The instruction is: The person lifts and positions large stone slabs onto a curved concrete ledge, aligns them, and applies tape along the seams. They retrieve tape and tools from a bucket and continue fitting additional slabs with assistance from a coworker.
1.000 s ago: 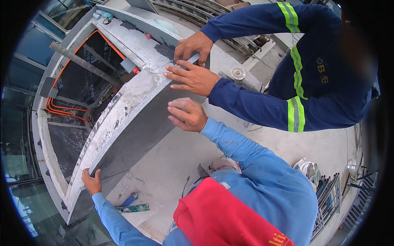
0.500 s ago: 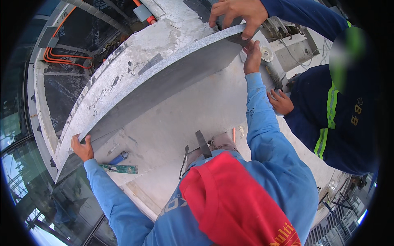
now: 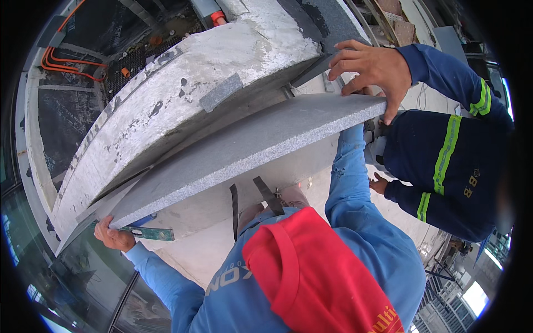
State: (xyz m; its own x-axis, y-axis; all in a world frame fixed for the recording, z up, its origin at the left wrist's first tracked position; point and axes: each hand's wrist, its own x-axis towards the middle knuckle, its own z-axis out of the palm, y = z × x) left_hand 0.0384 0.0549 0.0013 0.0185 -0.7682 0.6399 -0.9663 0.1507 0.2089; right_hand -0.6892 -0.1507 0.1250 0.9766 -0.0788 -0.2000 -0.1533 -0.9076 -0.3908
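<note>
A long grey stone slab (image 3: 239, 141) with a speckled edge hangs tilted between me and a curved, pale ledge. My left hand (image 3: 114, 235) is closed around its left end, fingers over the corner. Behind the right end, my right hand (image 3: 363, 90) is mostly hidden: the blue-sleeved forearm passes beneath the slab, and what look like its fingertips show at the far edge. A co-worker's hand (image 3: 372, 69) spans that same end from above, thumb on the speckled edge. The co-worker's other hand (image 3: 379, 183) is lower, off the slab.
The curved ledge (image 3: 133, 111) lies beyond the slab, with a small loose stone piece (image 3: 221, 93) on its edge. Below the slab's left end are a green spirit level (image 3: 152, 233) and a partly covered blue object (image 3: 145, 219). The co-worker's navy-clothed body (image 3: 419, 155) stands close at right.
The slab has come away from the ledge and tipped, so its broad face now shows instead of its underside. My right hand has gone largely out of sight behind it.
</note>
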